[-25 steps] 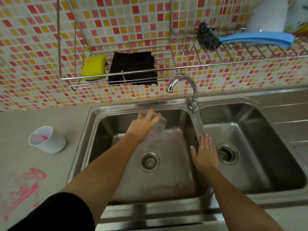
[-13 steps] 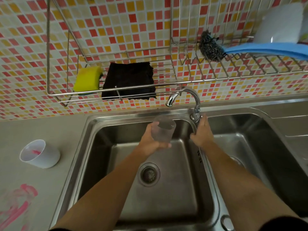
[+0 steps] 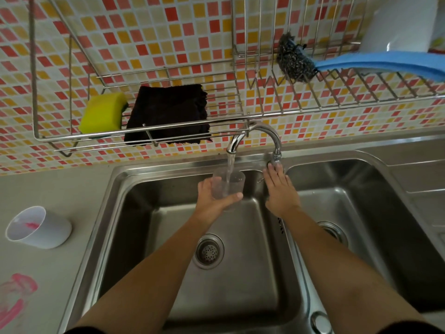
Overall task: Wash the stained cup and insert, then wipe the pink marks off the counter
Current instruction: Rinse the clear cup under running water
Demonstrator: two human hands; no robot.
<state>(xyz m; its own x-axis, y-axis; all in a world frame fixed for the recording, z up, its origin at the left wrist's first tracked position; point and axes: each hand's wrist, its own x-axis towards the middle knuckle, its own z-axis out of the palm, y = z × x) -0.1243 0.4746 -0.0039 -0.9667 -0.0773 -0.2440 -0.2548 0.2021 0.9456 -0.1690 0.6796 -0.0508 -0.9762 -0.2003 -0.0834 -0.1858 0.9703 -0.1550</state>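
Observation:
My left hand [image 3: 213,197] holds a clear plastic insert [image 3: 228,186] upright over the left sink basin [image 3: 134,213], under the tap spout [image 3: 234,143]. Water runs from the spout into the insert. My right hand [image 3: 280,191] rests at the base of the tap [image 3: 275,157], fingertips touching its handle. A white cup [image 3: 39,227] with a pink stain inside lies tilted on the counter at the left. Pink marks [image 3: 14,297] smear the counter near the bottom left edge.
A wire rack on the tiled wall holds a yellow sponge [image 3: 103,114], a dark cloth [image 3: 168,114], a steel scourer [image 3: 295,61] and a blue cloth [image 3: 380,63]. The right basin [image 3: 385,213] lies beside the left one. Drain strainer [image 3: 209,251] sits in the left basin.
The insert was lifted from the basin floor up under the spout. My right hand went from the divider to the tap base, and water now runs.

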